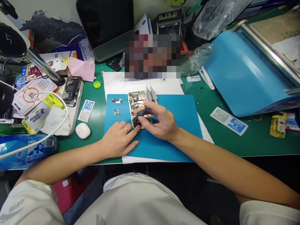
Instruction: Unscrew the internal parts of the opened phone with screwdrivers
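An opened phone with its inner parts bare lies on a blue mat. My right hand pinches a dark grey screwdriver, its tip over the lower part of the phone. My left hand rests on the mat, fingers apart, the index fingertip at the phone's bottom edge. Two grey screwdrivers lie at the phone's upper right. Left of the phone sit a small metal shield plate and a group of tiny metal parts. The screwdriver's tip is too small to make out.
Another opened phone lies on a white box at left, beside stacked packages and a white rounded case. A white cable arcs there. A glass jar, blue roll sheet and printed card are at right.
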`<state>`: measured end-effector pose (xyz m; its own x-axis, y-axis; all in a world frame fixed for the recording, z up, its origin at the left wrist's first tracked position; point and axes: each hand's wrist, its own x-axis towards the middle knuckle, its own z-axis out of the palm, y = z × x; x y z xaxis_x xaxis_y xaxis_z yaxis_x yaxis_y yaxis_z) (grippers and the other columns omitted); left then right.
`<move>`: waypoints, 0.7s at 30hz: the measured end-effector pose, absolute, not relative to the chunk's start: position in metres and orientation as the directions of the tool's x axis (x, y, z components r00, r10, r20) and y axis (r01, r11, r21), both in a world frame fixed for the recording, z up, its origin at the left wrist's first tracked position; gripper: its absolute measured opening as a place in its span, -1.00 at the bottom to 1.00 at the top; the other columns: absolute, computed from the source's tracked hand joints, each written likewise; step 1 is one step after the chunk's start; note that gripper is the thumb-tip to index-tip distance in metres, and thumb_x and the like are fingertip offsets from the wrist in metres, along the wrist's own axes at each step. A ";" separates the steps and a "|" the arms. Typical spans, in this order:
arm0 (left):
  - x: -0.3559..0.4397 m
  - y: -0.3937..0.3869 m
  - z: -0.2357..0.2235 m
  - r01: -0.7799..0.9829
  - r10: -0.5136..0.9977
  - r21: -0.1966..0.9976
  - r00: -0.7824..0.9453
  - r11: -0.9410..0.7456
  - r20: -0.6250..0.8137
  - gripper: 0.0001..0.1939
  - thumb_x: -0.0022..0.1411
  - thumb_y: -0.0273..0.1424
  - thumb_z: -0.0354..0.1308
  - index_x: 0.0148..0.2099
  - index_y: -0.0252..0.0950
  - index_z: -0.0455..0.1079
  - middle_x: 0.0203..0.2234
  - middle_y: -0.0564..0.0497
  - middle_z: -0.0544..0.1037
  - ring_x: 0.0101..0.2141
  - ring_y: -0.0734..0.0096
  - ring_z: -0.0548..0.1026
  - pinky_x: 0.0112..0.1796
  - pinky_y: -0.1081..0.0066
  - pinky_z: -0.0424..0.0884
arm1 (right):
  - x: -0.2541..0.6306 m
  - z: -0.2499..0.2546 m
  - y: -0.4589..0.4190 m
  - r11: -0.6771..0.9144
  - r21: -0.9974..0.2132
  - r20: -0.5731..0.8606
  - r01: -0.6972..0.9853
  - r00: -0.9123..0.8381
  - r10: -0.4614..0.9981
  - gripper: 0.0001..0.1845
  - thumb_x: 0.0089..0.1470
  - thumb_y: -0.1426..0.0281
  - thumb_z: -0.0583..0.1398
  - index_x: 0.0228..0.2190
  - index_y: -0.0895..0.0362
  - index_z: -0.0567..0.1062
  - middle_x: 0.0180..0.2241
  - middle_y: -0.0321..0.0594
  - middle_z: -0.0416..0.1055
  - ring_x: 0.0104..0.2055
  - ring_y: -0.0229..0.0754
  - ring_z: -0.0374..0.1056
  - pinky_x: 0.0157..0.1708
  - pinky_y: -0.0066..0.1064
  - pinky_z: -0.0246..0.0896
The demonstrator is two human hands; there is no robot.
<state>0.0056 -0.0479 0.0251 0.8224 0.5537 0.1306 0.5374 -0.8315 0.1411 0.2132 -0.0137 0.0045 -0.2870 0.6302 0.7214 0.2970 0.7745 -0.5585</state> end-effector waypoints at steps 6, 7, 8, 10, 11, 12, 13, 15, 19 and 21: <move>0.005 -0.047 0.025 0.530 0.548 0.144 0.823 -0.836 0.149 -0.49 0.48 -0.16 -0.05 0.25 -0.44 0.29 -0.27 -0.13 0.45 -0.27 0.17 0.40 -0.34 0.23 0.24 | 0.214 0.003 -0.014 0.749 -0.614 0.707 0.248 -0.250 0.662 -0.28 0.19 0.57 0.20 0.30 -0.04 0.17 -0.12 -0.19 0.55 -0.22 -0.15 0.58 -0.32 -0.41 0.63; 0.005 -0.047 0.025 0.530 0.547 0.143 0.824 -0.836 0.147 -0.49 0.48 -0.16 -0.05 0.25 -0.44 0.29 -0.27 -0.13 0.45 -0.27 0.16 0.40 -0.33 0.24 0.24 | 0.214 0.004 -0.013 0.749 -0.614 0.706 0.249 -0.250 0.662 -0.28 0.19 0.56 0.20 0.30 -0.05 0.17 -0.12 -0.19 0.55 -0.21 -0.15 0.58 -0.32 -0.41 0.64; 0.005 -0.047 0.025 0.530 0.547 0.142 0.825 -0.836 0.142 -0.49 0.49 -0.16 -0.06 0.26 -0.44 0.29 -0.27 -0.13 0.45 -0.27 0.16 0.40 -0.33 0.24 0.24 | 0.214 0.004 -0.013 0.750 -0.611 0.708 0.254 -0.249 0.661 -0.29 0.19 0.56 0.20 0.29 -0.05 0.17 -0.11 -0.19 0.55 -0.21 -0.15 0.58 -0.32 -0.40 0.64; 0.005 -0.047 0.025 0.529 0.546 0.141 0.827 -0.837 0.133 -0.49 0.49 -0.16 -0.06 0.26 -0.44 0.28 -0.27 -0.14 0.45 -0.26 0.16 0.40 -0.33 0.24 0.24 | 0.214 0.005 -0.013 0.751 -0.603 0.710 0.270 -0.248 0.659 -0.30 0.19 0.54 0.20 0.29 -0.04 0.17 -0.10 -0.18 0.55 -0.21 -0.15 0.58 -0.32 -0.39 0.64; 0.005 -0.047 0.025 0.529 0.546 0.141 0.828 -0.837 0.130 -0.49 0.49 -0.16 -0.07 0.26 -0.44 0.28 -0.27 -0.14 0.45 -0.26 0.16 0.40 -0.32 0.24 0.24 | 0.214 0.005 -0.013 0.750 -0.601 0.710 0.277 -0.247 0.660 -0.31 0.19 0.53 0.20 0.28 -0.04 0.18 -0.10 -0.18 0.55 -0.21 -0.15 0.58 -0.33 -0.39 0.64; 0.005 -0.047 0.026 0.531 0.547 0.141 0.828 -0.836 0.127 -0.49 0.49 -0.16 -0.07 0.26 -0.44 0.27 -0.27 -0.14 0.45 -0.26 0.16 0.41 -0.33 0.24 0.25 | 0.214 0.005 -0.013 0.747 -0.603 0.706 0.282 -0.248 0.663 -0.33 0.20 0.52 0.20 0.28 -0.04 0.18 -0.10 -0.18 0.55 -0.22 -0.15 0.58 -0.34 -0.39 0.64; 0.005 -0.047 0.026 0.532 0.548 0.141 0.827 -0.835 0.126 -0.49 0.49 -0.16 -0.07 0.26 -0.44 0.27 -0.27 -0.14 0.45 -0.26 0.16 0.41 -0.33 0.24 0.25 | 0.214 0.005 -0.014 0.741 -0.609 0.700 0.284 -0.249 0.670 -0.34 0.20 0.52 0.19 0.27 -0.04 0.19 -0.11 -0.18 0.55 -0.23 -0.15 0.58 -0.35 -0.39 0.64; 0.006 -0.047 0.026 0.533 0.550 0.142 0.826 -0.834 0.126 -0.49 0.49 -0.16 -0.07 0.26 -0.44 0.27 -0.27 -0.13 0.45 -0.27 0.16 0.40 -0.33 0.24 0.25 | 0.215 0.005 -0.014 0.724 -0.629 0.679 0.283 -0.252 0.689 -0.37 0.21 0.50 0.19 0.26 -0.04 0.20 -0.14 -0.20 0.55 -0.25 -0.17 0.57 -0.36 -0.39 0.63; 0.006 -0.047 0.026 0.530 0.546 0.136 0.827 -0.837 0.132 -0.49 0.49 -0.16 -0.07 0.26 -0.44 0.26 -0.27 -0.13 0.45 -0.27 0.17 0.40 -0.33 0.24 0.24 | 0.216 0.003 -0.015 0.691 -0.661 0.641 0.294 -0.257 0.723 -0.39 0.22 0.47 0.19 0.25 -0.05 0.22 -0.19 -0.22 0.55 -0.28 -0.17 0.56 -0.36 -0.36 0.62; 0.005 -0.048 0.027 0.529 0.545 0.136 0.827 -0.837 0.138 -0.49 0.48 -0.17 -0.06 0.27 -0.42 0.25 -0.27 -0.12 0.45 -0.27 0.17 0.40 -0.33 0.24 0.24 | 0.215 0.002 -0.015 0.683 -0.668 0.635 0.298 -0.250 0.731 -0.38 0.22 0.47 0.19 0.25 -0.07 0.22 -0.19 -0.23 0.55 -0.27 -0.17 0.56 -0.36 -0.36 0.62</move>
<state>0.0051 -0.0475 0.0265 0.8269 0.5452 0.1379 0.5294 -0.8374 0.1358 0.2154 -0.0154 0.0020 -0.2501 0.7305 0.6354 0.2976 0.6825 -0.6675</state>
